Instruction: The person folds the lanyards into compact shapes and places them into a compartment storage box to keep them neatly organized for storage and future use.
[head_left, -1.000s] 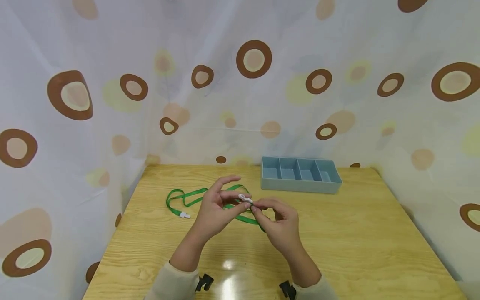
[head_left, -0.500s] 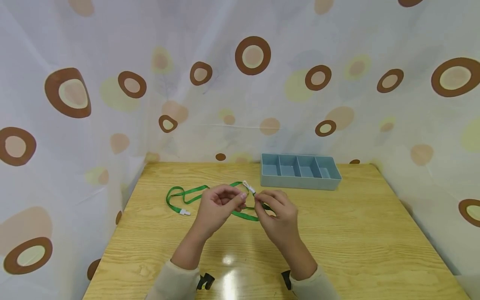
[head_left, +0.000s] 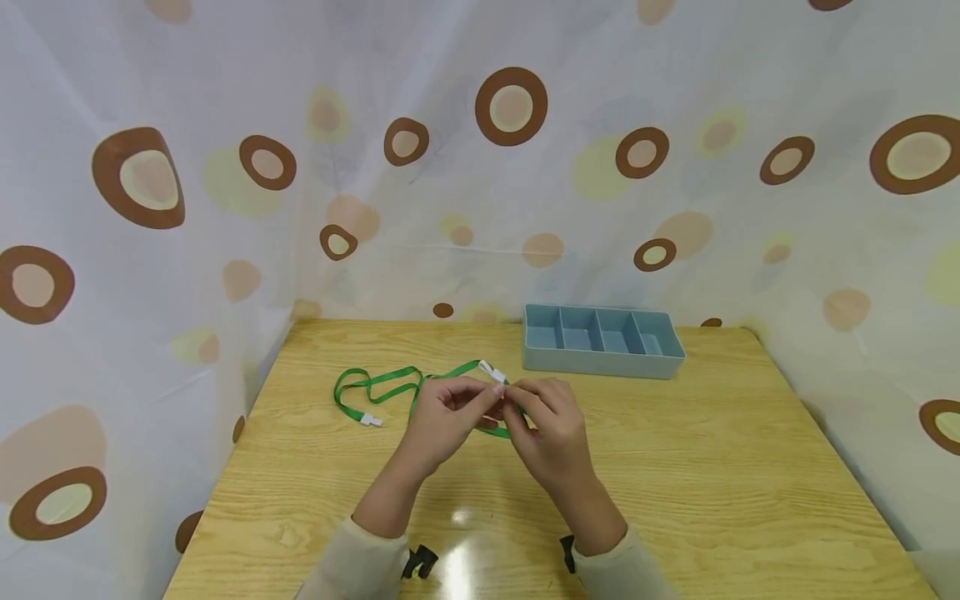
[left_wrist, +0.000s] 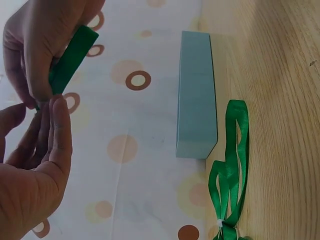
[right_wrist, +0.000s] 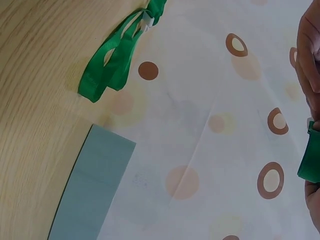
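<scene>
A green lanyard lies in loose curves on the table, a white plastic clip at its left end. Green ribbon with a white looped fitting is raised between both hands. My right hand pinches the ribbon just below this fitting; in the left wrist view a folded green strip sticks out from its fingers. My left hand brings thumb and fingers together at the fitting's lower end, its fingertips against those of the right hand. The fingers partly hide the join.
A blue-grey tray with several compartments stands at the back right of the wooden table. Behind and beside the table hangs a patterned curtain. Black straps show at the wrists.
The left hand first let go of the white fitting and drew back with fingers curled. Now its fingertips are back at the fitting, while the right hand keeps its pinch on the lanyard.
</scene>
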